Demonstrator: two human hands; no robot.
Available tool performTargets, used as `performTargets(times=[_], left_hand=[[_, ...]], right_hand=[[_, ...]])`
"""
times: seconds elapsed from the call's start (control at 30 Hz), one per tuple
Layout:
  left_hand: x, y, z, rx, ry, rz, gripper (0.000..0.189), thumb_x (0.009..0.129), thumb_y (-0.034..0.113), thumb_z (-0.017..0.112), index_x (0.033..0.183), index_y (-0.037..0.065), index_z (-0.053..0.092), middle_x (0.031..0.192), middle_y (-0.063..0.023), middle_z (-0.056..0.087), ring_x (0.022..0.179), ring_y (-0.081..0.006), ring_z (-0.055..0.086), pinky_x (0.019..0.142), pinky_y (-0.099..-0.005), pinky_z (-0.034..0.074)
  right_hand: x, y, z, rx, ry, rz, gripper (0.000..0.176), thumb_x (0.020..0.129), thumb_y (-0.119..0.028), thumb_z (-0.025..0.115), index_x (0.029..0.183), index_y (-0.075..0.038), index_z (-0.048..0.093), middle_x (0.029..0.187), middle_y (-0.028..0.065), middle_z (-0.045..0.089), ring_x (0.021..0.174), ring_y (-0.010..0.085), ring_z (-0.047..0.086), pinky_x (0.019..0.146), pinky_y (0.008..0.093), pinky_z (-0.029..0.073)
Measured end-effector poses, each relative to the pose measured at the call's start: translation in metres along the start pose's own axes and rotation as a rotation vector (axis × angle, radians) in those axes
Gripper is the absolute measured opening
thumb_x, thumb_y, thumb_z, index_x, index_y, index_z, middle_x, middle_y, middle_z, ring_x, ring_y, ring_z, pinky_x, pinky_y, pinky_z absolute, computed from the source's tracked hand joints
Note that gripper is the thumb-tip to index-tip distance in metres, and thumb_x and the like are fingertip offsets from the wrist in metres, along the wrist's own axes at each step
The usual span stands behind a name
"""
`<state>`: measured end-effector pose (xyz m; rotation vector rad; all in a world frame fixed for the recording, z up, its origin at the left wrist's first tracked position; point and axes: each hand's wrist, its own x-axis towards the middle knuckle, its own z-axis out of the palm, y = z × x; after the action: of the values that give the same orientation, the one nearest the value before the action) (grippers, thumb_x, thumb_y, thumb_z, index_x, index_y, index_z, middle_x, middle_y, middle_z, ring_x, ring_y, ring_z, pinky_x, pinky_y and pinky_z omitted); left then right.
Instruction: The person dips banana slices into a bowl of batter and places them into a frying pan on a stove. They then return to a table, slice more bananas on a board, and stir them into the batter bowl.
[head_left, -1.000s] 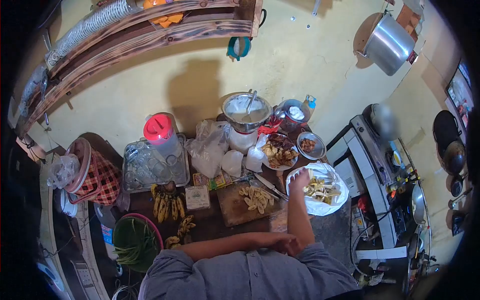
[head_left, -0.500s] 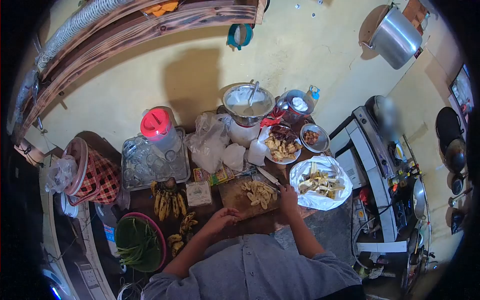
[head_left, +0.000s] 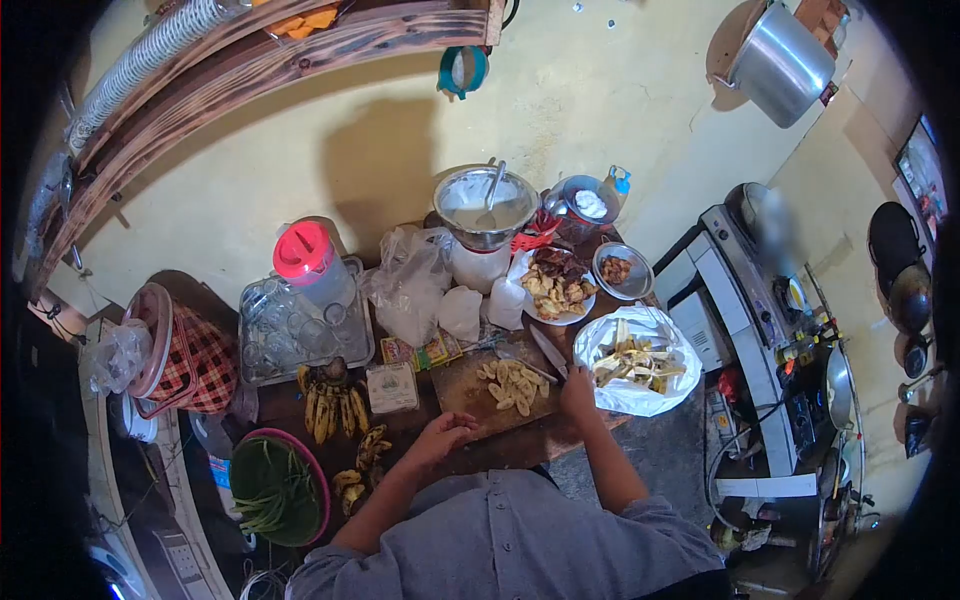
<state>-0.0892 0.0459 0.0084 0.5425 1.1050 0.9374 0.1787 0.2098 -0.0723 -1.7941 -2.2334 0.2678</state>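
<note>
A wooden cutting board (head_left: 462,392) lies in front of me, bearing a heap of sliced banana pieces (head_left: 513,387). My right hand (head_left: 578,393) is closed at the board's right edge around a knife (head_left: 549,351), its blade pointing away from me. Another slim utensil (head_left: 525,363) rests on the board beyond the slices. At the near left corner of the board is my left hand (head_left: 445,436), fingers loosely stretched toward the slices and holding nothing visible. Right of the knife, a white plastic bag (head_left: 598,345) contains banana peels (head_left: 643,365).
Bananas (head_left: 335,408) and a white tub (head_left: 392,388) sit left of the board. Behind are a tray (head_left: 262,375) of glasses, a red-lidded pitcher (head_left: 303,252), a steel bowl (head_left: 486,203) and a plate of fried pieces (head_left: 558,290). A stove (head_left: 748,275) stands right.
The knife has turned slightly, its tip swinging a little to the right. The whole view has shifted slightly. My left hand stays by the board's near corner.
</note>
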Motion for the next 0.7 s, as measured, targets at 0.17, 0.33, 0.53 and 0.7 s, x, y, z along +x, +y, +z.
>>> performTargets(times=[0.17, 0.33, 0.53, 0.7], left_hand=[[-0.006, 0.003, 0.004, 0.025, 0.04, -0.034, 0.023, 0.083, 0.007, 0.052, 0.106, 0.004, 0.051, 0.104, -0.004, 0.056, 0.094, -0.0122, 0.053, 0.083, -0.0247, 0.043], [-0.014, 0.003, 0.003, 0.041, 0.06, -0.016, 0.022, 0.084, 0.009, 0.052, 0.105, 0.005, 0.052, 0.104, -0.0036, 0.056, 0.089, -0.0114, 0.054, 0.077, -0.0242, 0.043], [-0.019, -0.005, -0.006, 0.071, 0.106, -0.026, 0.022, 0.084, 0.009, 0.052, 0.105, 0.006, 0.052, 0.098, -0.0032, 0.056, 0.083, -0.0121, 0.054, 0.074, -0.0249, 0.044], [-0.023, -0.003, 0.002, 0.01, 0.106, -0.043, 0.022, 0.084, 0.01, 0.052, 0.106, 0.005, 0.052, 0.096, -0.0032, 0.056, 0.083, -0.012, 0.054, 0.074, -0.0252, 0.043]], right_hand=[[0.004, -0.011, 0.0, 0.23, 0.136, 0.012, 0.022, 0.067, -0.008, 0.056, 0.088, 0.0, 0.056, 0.077, 0.0205, 0.054, 0.076, 0.0402, 0.053, 0.07, 0.0452, 0.044], [0.006, -0.011, 0.017, 0.27, 0.08, -0.016, 0.016, 0.063, -0.012, 0.064, 0.071, 0.001, 0.058, 0.068, 0.0199, 0.057, 0.067, 0.0377, 0.055, 0.062, 0.0443, 0.044], [0.007, -0.016, 0.006, 0.306, 0.026, 0.071, 0.013, 0.062, -0.01, 0.065, 0.066, 0.0, 0.058, 0.066, 0.0194, 0.057, 0.063, 0.0365, 0.056, 0.057, 0.0432, 0.043], [0.003, -0.03, -0.017, 0.318, 0.232, -0.183, 0.007, 0.06, -0.002, 0.06, 0.067, 0.002, 0.059, 0.07, 0.0184, 0.057, 0.065, 0.0376, 0.055, 0.06, 0.0419, 0.045]])
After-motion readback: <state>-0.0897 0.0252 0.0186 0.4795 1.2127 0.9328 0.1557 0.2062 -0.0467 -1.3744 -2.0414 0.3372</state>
